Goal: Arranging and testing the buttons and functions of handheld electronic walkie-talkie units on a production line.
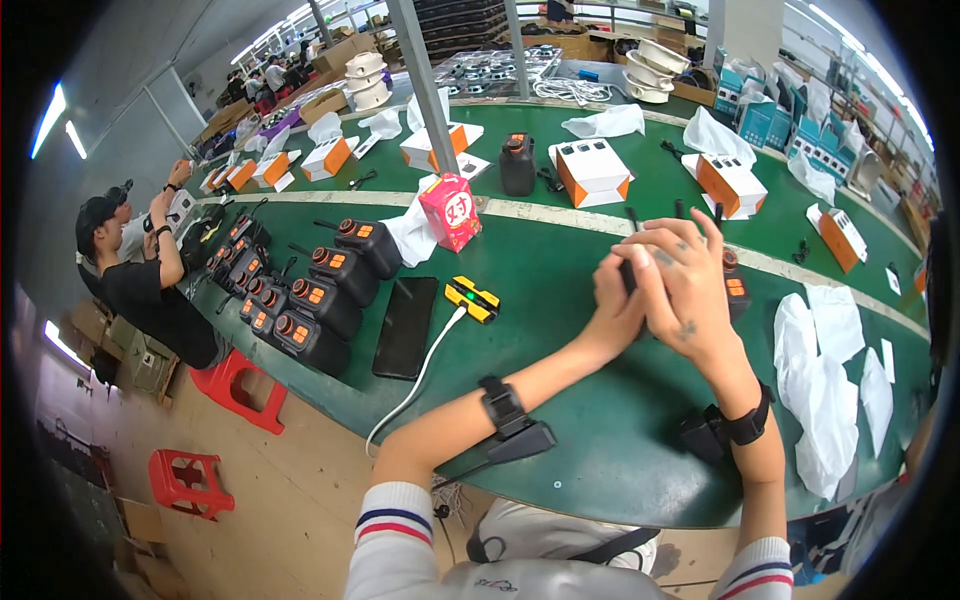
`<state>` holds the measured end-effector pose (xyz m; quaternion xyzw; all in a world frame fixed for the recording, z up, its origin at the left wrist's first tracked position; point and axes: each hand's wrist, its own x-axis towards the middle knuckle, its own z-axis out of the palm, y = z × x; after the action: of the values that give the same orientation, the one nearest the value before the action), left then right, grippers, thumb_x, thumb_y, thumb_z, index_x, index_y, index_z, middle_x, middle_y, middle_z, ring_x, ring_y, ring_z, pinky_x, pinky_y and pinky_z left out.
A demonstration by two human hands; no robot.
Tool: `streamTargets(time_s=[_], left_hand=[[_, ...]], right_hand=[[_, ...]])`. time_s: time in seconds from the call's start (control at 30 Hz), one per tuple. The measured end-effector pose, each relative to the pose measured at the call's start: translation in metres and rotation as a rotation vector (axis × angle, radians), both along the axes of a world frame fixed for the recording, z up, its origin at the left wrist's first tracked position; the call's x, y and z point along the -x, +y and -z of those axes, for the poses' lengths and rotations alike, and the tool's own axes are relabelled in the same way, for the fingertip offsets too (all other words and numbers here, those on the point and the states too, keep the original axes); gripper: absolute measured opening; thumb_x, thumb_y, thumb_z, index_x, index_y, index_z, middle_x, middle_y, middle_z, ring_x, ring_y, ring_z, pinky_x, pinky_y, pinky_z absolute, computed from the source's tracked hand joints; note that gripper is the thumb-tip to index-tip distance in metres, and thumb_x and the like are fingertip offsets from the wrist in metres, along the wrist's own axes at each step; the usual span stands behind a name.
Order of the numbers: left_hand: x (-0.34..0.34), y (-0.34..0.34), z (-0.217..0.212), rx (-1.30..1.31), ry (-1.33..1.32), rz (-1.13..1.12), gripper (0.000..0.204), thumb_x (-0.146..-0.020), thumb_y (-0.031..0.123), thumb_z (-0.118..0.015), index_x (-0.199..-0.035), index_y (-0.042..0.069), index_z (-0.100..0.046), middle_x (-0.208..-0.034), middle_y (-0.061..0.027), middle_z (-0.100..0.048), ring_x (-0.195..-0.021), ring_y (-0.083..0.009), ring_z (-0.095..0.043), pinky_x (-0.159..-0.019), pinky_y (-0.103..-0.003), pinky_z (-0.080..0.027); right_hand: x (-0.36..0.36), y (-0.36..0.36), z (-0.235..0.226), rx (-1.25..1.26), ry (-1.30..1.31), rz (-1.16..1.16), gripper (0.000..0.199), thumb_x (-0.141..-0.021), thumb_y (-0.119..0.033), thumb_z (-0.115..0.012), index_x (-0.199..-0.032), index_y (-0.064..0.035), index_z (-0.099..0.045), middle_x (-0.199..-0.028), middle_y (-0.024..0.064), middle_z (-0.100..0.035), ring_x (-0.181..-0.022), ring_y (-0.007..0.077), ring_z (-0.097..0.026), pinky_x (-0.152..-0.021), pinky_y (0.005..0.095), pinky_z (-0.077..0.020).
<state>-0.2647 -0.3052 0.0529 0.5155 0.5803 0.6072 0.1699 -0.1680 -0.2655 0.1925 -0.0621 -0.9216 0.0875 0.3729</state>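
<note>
To my left, black units with orange buttons (322,295) stand in rows, antennas up; then come a black phone (405,328), a pink box (450,213) and a yellow gadget (472,300) on a white cable. My left hand (613,303) curls beside a dark object (628,274), mostly hidden between my hands. My right hand (690,285) bends over it, fingers partly spread; I cannot tell how firmly either grips. Just beyond stands another black unit (737,288); white bags (815,390) lie rightmost.

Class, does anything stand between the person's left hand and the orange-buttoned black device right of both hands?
Yes: in this view, the right hand stands between the left hand and the black device, partly covering it.
</note>
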Motion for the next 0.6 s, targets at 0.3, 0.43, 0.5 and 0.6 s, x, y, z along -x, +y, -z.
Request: streamTargets(time_s=[0.3, 0.43, 0.5, 0.6], left_hand=[[0.117, 0.057, -0.020, -0.040, -0.310, -0.746, 0.069, -0.084, 0.030, -0.066, -0.130, -0.003, -0.025, -0.122, -0.0216, -0.030, -0.113, -0.0304, -0.037, -0.091, -0.037, -0.042], [0.189, 0.061, -0.014, 0.037, -0.223, -0.974, 0.041, -0.089, 0.037, -0.057, -0.114, 0.004, -0.052, -0.125, -0.0180, -0.031, -0.111, -0.0364, -0.044, -0.093, -0.041, -0.041], [0.204, 0.063, -0.008, 0.151, -0.123, -0.950, 0.036, -0.090, 0.039, -0.053, -0.107, 0.007, -0.055, -0.126, -0.0154, -0.033, -0.109, -0.0365, -0.046, -0.092, -0.041, -0.042], [0.208, 0.064, -0.009, 0.147, -0.031, -0.922, 0.038, -0.095, 0.039, -0.042, -0.090, 0.007, -0.060, -0.116, -0.0102, -0.053, -0.099, -0.0346, -0.056, -0.088, -0.041, -0.044]], right_hand=[[-0.023, 0.009, -0.046, 0.116, 0.160, 0.067, 0.030, -0.092, -0.013, -0.042, -0.086, -0.0034, -0.069, -0.093, 0.0081, -0.064, -0.100, 0.0266, -0.056, -0.102, 0.0455, -0.0281], [-0.025, 0.008, -0.053, 0.108, 0.230, 0.049, 0.033, -0.092, -0.012, -0.038, -0.084, -0.0030, -0.069, -0.092, 0.0077, -0.064, -0.099, 0.0266, -0.056, -0.101, 0.0438, -0.0293], [-0.025, 0.008, -0.054, 0.068, 0.243, 0.079, 0.032, -0.091, -0.011, -0.038, -0.083, -0.0028, -0.069, -0.091, 0.0068, -0.064, -0.099, 0.0267, -0.056, -0.102, 0.0440, -0.0283], [-0.025, 0.010, -0.053, 0.090, 0.278, 0.073, 0.031, -0.091, -0.011, -0.040, -0.083, -0.0025, -0.068, -0.090, 0.0069, -0.064, -0.098, 0.0268, -0.056, -0.102, 0.0436, -0.0283]])
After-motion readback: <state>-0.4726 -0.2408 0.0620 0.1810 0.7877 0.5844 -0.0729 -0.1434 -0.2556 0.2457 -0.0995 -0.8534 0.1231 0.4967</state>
